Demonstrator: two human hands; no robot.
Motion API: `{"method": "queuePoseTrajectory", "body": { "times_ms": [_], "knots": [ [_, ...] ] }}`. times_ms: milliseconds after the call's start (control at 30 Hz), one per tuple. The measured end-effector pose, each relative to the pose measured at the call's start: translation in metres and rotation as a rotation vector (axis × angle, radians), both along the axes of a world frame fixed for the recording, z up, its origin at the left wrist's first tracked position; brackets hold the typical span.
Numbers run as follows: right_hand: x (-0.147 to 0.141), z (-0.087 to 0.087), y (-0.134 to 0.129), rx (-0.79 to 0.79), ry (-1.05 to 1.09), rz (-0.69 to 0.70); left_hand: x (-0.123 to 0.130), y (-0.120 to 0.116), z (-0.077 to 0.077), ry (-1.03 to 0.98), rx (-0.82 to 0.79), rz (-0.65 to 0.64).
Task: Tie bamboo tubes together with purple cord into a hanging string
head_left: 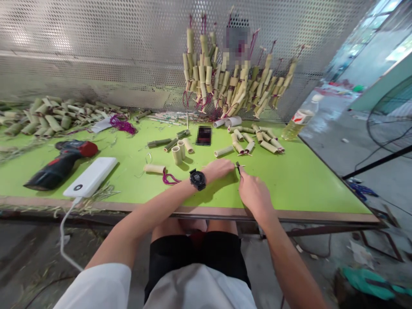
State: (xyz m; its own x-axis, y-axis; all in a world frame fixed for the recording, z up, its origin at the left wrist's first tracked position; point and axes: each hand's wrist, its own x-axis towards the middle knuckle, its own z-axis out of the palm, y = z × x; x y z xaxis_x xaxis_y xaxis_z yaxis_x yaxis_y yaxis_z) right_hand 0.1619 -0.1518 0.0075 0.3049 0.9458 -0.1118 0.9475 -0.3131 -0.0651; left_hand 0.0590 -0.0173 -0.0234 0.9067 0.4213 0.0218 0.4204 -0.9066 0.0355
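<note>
My left hand (220, 168), with a black watch (197, 179) on its wrist, is closed around a thin pale stick (243, 165) low over the green tabletop. Close beside it, my right hand (255, 193) grips a small dark tool (238, 167) whose end meets the stick; its exact kind is unclear. Left of my left wrist lies a bamboo tube (155, 168) with a loop of purple cord (170, 177). Beyond my hands are a lying bamboo tube (223, 151), two upright bamboo cups (177, 155) and strung bamboo pieces (247, 141).
A cordless drill (64, 161) and a white power bank (92, 176) lie on the left. Behind them are piled bamboo tubes (48, 116) and purple cord (122, 124). Bamboo strings (231, 81) hang on the mesh wall. An oil bottle (301, 120) stands at the right edge.
</note>
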Motion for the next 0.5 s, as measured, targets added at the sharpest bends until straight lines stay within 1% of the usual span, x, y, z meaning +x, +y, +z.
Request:
{"method": "queuePoseTrajectory", "body": {
  "times_ms": [100, 167, 333, 500],
  "knots": [
    [-0.001, -0.001, -0.005, 0.002, -0.006, -0.021, 0.002, 0.0, -0.004, -0.034, -0.006, -0.015],
    [0.002, -0.002, -0.003, 0.019, 0.013, -0.016, 0.002, 0.001, -0.005, -0.026, 0.004, -0.032],
    [0.012, -0.002, -0.002, 0.053, 0.063, 0.023, 0.002, -0.001, -0.002, 0.029, 0.041, -0.046],
    [0.012, -0.003, -0.007, 0.038, 0.03, 0.008, 0.0, -0.002, 0.001, 0.038, 0.05, -0.061]
  ]
}}
